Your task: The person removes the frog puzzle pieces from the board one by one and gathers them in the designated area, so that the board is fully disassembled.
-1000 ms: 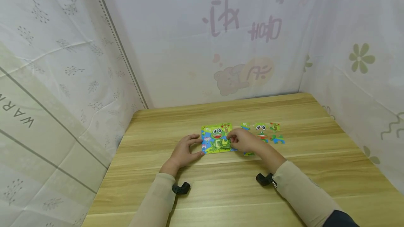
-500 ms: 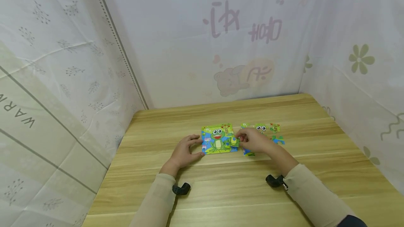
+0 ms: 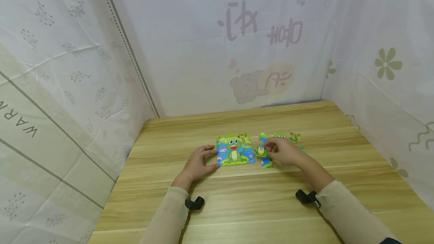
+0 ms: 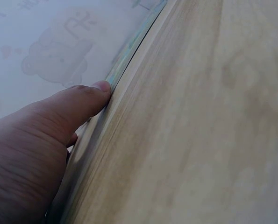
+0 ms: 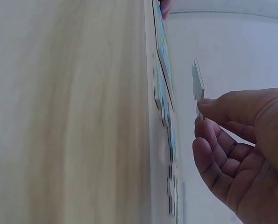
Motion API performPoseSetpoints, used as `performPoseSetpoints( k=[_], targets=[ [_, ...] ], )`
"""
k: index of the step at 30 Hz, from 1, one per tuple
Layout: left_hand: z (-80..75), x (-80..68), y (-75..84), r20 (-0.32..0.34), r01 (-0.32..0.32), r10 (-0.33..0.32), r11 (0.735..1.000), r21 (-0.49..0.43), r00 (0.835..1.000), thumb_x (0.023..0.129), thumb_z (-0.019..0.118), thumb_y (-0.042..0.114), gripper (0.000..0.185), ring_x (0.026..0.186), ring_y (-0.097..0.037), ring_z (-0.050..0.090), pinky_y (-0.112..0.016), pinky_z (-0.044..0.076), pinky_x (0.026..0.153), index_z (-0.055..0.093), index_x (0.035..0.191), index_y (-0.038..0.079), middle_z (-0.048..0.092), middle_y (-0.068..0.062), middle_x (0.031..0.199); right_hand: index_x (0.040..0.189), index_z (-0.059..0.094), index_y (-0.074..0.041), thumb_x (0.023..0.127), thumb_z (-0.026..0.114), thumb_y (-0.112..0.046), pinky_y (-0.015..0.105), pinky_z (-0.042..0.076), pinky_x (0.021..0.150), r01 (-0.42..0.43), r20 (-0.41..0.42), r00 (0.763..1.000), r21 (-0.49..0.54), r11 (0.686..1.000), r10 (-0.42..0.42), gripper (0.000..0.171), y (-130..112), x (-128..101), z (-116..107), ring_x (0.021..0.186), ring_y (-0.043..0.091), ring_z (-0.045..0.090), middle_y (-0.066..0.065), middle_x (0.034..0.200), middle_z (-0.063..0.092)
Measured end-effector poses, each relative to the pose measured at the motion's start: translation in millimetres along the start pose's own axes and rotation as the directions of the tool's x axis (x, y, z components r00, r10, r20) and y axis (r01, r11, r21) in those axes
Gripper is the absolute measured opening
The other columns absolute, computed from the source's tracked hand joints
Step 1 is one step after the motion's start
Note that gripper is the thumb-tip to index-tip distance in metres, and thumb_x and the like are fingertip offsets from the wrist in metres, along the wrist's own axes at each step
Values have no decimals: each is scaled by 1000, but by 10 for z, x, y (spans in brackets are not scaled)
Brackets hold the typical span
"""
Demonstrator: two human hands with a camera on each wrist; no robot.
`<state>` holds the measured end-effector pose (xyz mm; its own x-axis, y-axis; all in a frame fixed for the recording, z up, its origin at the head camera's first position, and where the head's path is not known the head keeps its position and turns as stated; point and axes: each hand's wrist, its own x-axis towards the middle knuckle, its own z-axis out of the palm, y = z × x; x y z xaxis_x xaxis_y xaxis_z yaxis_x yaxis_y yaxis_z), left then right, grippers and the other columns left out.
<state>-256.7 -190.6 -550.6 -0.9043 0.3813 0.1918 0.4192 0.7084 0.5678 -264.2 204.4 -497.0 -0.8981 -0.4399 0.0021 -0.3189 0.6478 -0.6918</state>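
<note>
A frog puzzle board (image 3: 234,150) lies flat in the middle of the wooden table (image 3: 237,199). My left hand (image 3: 198,163) rests at its left edge, thumb and fingers touching the board's rim (image 4: 129,51). My right hand (image 3: 283,151) pinches a small green puzzle piece (image 3: 261,150) between thumb and forefinger, held just above the table to the right of the board; the piece (image 5: 197,86) shows edge-on in the right wrist view. Several loose pieces (image 3: 286,137) lie behind and under that hand.
White printed cloth walls (image 3: 237,48) close in the table at the back, left and right. A loose piece (image 3: 267,163) lies near the board's lower right corner. Bare wood stretches toward the near edge.
My right hand lifted a green piece out of the board's right side and carried it to the right, off the board. The left hand stayed at the board's left edge.
</note>
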Motion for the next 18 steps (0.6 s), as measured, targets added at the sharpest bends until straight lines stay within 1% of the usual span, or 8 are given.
performPoseSetpoints(
  k=[4,10,18],
  targets=[
    [1,2,-6,-1,-3,3,1000,-3,1000,88,83,45,55,147,-25,41,-52,37,120,69,136,23,50,4,155,118,69,-9,95,72,-3,30,56,79,-19,-1,1000,26,999,19,24,56,-56,-45,92,19,58,2,101,63],
    [2,3,-13,2,8,-8,1000,-6,1000,87,84,45,55,148,-24,41,-50,37,120,69,136,24,50,5,155,116,69,-7,94,72,-1,29,56,76,-36,-32,999,20,999,37,23,121,-134,-109,90,19,60,2,99,64],
    [5,5,-12,5,5,-5,1000,0,1000,88,84,45,55,148,-24,41,-50,37,120,69,137,24,50,4,155,115,71,-7,92,74,-1,27,56,73,-28,-61,998,7,1000,28,23,237,-217,-169,89,18,59,2,97,65]
  ],
)
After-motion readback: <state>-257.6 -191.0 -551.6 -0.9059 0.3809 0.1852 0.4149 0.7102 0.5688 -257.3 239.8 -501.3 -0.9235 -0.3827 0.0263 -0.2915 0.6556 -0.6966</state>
